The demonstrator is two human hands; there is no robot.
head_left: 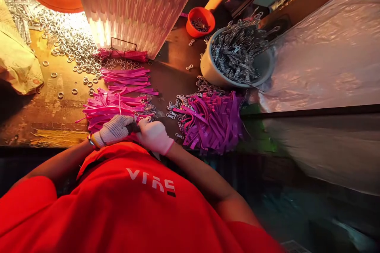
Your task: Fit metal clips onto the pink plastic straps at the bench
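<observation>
My left hand (pixel 115 130), in a white glove with dark dots, is closed at the table's front edge. Beside it my right hand (pixel 156 136), in a plain white glove, has its fingers pinched together. The two hands meet at a small dark piece (pixel 133 127); what exactly each one grips is too small and covered to tell. Just beyond them lies a pile of pink straps (pixel 103 106), with metal fittings at their right ends. More pink straps (pixel 127 76) are laid side by side farther back.
Loose metal rings (pixel 80 53) spread across the back left. To the right are a heap of purple straps (pixel 219 122) and a bucket (pixel 208 65) of metal links. An orange cup (pixel 192 29) stands behind. A ribbed translucent panel (pixel 133 8) rises at the back.
</observation>
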